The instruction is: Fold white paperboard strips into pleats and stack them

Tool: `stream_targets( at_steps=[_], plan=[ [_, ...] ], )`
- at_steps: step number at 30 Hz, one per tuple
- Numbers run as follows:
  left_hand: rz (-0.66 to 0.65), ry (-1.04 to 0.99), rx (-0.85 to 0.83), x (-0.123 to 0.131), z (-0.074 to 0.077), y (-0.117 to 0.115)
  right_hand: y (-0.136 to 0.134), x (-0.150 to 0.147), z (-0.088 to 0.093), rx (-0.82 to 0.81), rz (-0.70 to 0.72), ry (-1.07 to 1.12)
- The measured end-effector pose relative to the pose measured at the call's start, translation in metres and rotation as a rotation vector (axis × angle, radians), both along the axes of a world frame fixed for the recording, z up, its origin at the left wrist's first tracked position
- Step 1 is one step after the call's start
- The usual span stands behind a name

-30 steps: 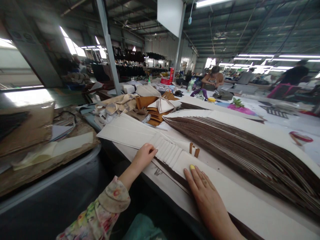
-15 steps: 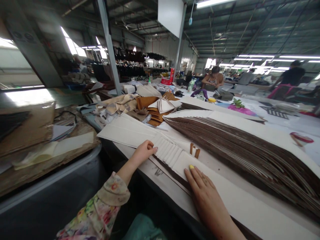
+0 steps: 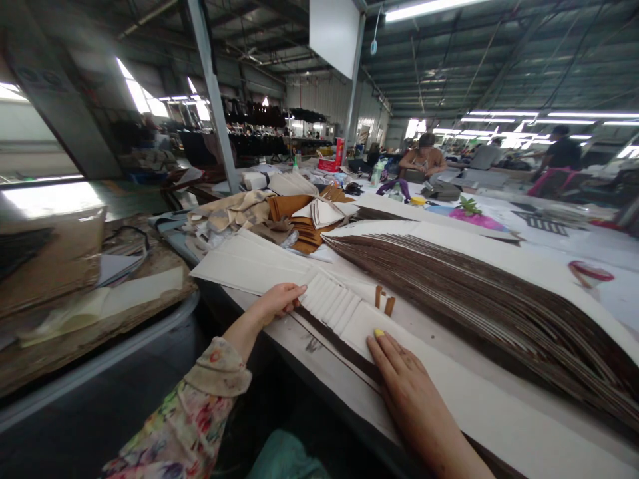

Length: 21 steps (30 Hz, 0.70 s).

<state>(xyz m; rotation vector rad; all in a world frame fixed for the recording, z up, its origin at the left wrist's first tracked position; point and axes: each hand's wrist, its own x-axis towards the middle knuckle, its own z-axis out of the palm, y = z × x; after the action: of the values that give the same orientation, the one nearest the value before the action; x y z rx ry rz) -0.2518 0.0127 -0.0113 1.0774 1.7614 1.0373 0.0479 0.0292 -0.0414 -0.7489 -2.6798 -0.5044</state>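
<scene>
My left hand is closed at the near edge of a row of small white strips, thumb and fingers pinched at the end strip. These overlapping strips lie across a long pale panel with a dark brown underside. My right hand rests flat on that panel to the right of the row, its fingers stretched out and a yellow covering on one fingertip. Beyond the row, two short brown strips lie on the table.
A tall, fanned stack of pale panels with brown edges fills the table's right side. Brown and beige pieces are heaped behind. A grey bin stands at the left. Another person sits across the table.
My left hand has shifted slightly left along the end strip, its fingers now straighter. My right hand stays flat on the panel. The whole view has moved a little.
</scene>
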Motion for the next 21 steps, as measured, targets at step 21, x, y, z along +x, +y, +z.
stream_targets(
  at_steps=[21],
  plan=[
    [-0.021,-0.303,0.088,0.032,0.002,0.004,0.004,-0.003,-0.001,0.062,-0.033,0.020]
  ],
)
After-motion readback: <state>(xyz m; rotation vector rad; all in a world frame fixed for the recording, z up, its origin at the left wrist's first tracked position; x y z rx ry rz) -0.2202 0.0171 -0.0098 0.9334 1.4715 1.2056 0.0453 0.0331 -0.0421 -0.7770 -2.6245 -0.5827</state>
